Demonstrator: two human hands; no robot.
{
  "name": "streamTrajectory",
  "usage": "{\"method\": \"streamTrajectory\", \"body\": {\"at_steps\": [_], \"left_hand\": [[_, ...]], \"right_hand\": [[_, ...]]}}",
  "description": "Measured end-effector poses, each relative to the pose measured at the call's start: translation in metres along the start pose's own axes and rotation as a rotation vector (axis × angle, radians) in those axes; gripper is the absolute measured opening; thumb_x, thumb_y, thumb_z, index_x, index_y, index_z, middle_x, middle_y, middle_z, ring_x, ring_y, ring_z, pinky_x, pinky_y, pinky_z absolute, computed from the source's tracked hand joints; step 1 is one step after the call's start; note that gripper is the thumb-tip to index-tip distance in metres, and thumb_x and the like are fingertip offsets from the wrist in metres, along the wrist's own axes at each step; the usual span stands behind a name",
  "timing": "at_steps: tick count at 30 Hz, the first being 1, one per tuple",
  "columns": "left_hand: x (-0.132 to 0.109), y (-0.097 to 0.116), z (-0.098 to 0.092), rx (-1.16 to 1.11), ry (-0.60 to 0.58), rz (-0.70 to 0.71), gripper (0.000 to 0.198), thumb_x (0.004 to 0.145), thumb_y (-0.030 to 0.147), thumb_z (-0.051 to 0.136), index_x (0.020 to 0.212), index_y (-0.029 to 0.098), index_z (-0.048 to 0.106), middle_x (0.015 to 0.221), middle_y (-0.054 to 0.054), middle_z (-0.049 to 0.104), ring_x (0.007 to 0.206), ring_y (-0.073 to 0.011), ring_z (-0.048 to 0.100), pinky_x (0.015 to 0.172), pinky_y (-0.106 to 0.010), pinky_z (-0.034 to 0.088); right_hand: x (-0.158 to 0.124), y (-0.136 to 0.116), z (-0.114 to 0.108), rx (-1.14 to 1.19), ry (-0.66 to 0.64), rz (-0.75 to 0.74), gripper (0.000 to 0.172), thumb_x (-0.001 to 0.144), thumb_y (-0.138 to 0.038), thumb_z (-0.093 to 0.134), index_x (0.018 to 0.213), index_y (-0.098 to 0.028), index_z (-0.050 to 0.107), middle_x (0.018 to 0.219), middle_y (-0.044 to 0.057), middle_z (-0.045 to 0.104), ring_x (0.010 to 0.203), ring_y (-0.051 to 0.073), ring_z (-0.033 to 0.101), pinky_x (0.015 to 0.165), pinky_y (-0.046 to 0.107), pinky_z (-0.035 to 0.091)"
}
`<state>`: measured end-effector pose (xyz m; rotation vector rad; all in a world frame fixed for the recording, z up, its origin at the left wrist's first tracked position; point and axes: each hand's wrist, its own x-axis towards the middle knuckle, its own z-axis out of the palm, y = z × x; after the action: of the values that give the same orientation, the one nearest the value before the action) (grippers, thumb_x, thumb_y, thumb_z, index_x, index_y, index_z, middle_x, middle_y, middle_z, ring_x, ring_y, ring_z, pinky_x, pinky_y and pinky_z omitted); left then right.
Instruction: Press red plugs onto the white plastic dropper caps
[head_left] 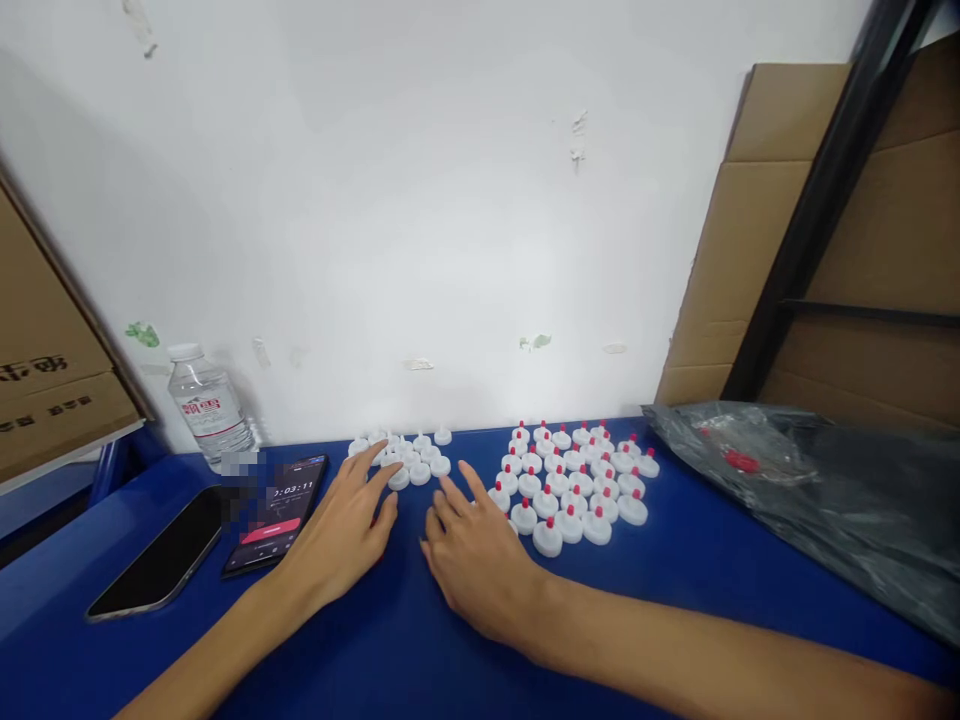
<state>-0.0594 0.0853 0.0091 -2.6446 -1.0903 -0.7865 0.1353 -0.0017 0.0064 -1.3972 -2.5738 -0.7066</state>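
From a single head-worn camera, we look forward and steeply down from close above the near side of the blue table [375, 640], facing its far edge, where the white wall [390, 220] rises through our upper view.

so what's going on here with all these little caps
A person is working bare-handed at a blue table. The left hand has its fingers at a cluster of plain white caps, with a speck of red by the thumb. The right hand is beside a larger group of white caps with red tips. Whether either hand grips anything can't be made out.
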Motion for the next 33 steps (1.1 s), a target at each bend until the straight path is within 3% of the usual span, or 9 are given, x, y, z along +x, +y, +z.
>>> {"method": "streamTrajectory", "body": {"at_steps": [2, 7, 12, 15, 20, 25, 29, 31, 33], "left_hand": [[0.000, -0.003, 0.005, -0.026, -0.031, -0.004, 0.041, 0.102, 0.028, 0.040, 0.132, 0.014, 0.065, 0.152, -0.016, 0.049, 0.142, -0.0360, 0.043, 0.116, -0.058, 0.040], [0.003, -0.003, 0.009, -0.144, -0.093, -0.017, 0.043, 0.103, 0.025, 0.034, 0.129, 0.014, 0.066, 0.139, -0.014, 0.063, 0.133, -0.0316, 0.052, 0.115, -0.053, 0.044], [0.005, -0.001, 0.006, -0.172, -0.105, -0.028, 0.043, 0.104, 0.028, 0.034, 0.132, 0.015, 0.065, 0.131, -0.012, 0.068, 0.126, -0.0286, 0.058, 0.110, -0.049, 0.048], [0.005, 0.001, 0.006, -0.219, -0.095, -0.060, 0.042, 0.104, 0.032, 0.039, 0.136, 0.018, 0.062, 0.134, -0.011, 0.067, 0.127, -0.0294, 0.058, 0.110, -0.050, 0.047], [0.007, 0.003, 0.000, -0.267, -0.096, -0.094, 0.038, 0.102, 0.036, 0.046, 0.130, 0.023, 0.067, 0.121, -0.008, 0.074, 0.116, -0.0291, 0.065, 0.102, -0.046, 0.051], [0.010, 0.024, -0.020, -0.495, -0.089, -0.242, 0.030, 0.099, 0.041, 0.054, 0.115, 0.023, 0.073, 0.102, -0.006, 0.076, 0.092, -0.0245, 0.070, 0.081, -0.036, 0.056], [0.002, 0.064, -0.031, -0.912, -0.152, -0.297, 0.022, 0.094, 0.039, 0.066, 0.106, 0.022, 0.072, 0.098, -0.003, 0.077, 0.089, -0.0209, 0.072, 0.082, -0.031, 0.057], [-0.005, 0.084, -0.033, -1.043, -0.164, -0.283, 0.016, 0.094, 0.037, 0.067, 0.095, 0.022, 0.072, 0.089, -0.002, 0.077, 0.084, -0.0190, 0.072, 0.078, -0.028, 0.057], [-0.012, 0.097, -0.033, -1.073, -0.178, -0.252, 0.014, 0.095, 0.034, 0.066, 0.092, 0.021, 0.072, 0.088, -0.001, 0.076, 0.083, -0.0179, 0.073, 0.078, -0.026, 0.056]], "right_hand": [[0.000, 0.005, 0.007, -0.017, -0.080, 0.042, 0.035, 0.096, -0.021, 0.059, 0.121, 0.001, 0.070, 0.115, 0.023, 0.072, 0.124, 0.040, 0.057, 0.121, 0.064, 0.020], [-0.022, 0.033, 0.011, -0.035, -0.096, 0.119, 0.028, 0.090, -0.011, 0.064, 0.116, -0.004, 0.072, 0.107, 0.020, 0.074, 0.110, 0.035, 0.064, 0.114, 0.056, 0.035], [-0.053, 0.061, 0.007, -0.033, -0.059, 0.191, 0.017, 0.098, -0.014, 0.056, 0.102, -0.011, 0.072, 0.095, 0.013, 0.073, 0.094, 0.030, 0.067, 0.096, 0.049, 0.048], [-0.064, 0.069, 0.004, -0.029, -0.027, 0.206, 0.022, 0.104, -0.019, 0.050, 0.099, -0.014, 0.071, 0.097, 0.012, 0.072, 0.098, 0.030, 0.067, 0.102, 0.051, 0.045], [-0.065, 0.061, -0.001, 0.007, 0.053, 0.110, 0.026, 0.106, -0.028, 0.047, 0.106, -0.017, 0.070, 0.125, 0.014, 0.068, 0.130, 0.034, 0.053, 0.118, 0.057, 0.028], [-0.068, 0.032, -0.013, 0.407, 0.210, 0.072, 0.029, 0.105, -0.025, 0.047, 0.131, -0.020, 0.060, 0.122, 0.008, 0.069, 0.119, 0.025, 0.061, 0.119, 0.050, 0.030], [-0.072, 0.014, -0.022, 0.862, 0.170, 0.348, 0.062, 0.099, -0.036, 0.060, 0.155, -0.024, 0.037, 0.119, 0.004, 0.070, 0.096, 0.020, 0.068, 0.089, 0.035, 0.052], [-0.071, 0.011, -0.025, 0.985, 0.109, 0.410, 0.052, 0.097, -0.041, 0.064, 0.144, -0.026, 0.051, 0.105, 0.000, 0.072, 0.078, 0.016, 0.066, 0.071, 0.029, 0.049], [-0.069, 0.010, -0.026, 1.013, 0.083, 0.404, 0.025, 0.095, -0.040, 0.066, 0.115, -0.026, 0.069, 0.086, -0.003, 0.070, 0.069, 0.014, 0.061, 0.064, 0.027, 0.042]]}}
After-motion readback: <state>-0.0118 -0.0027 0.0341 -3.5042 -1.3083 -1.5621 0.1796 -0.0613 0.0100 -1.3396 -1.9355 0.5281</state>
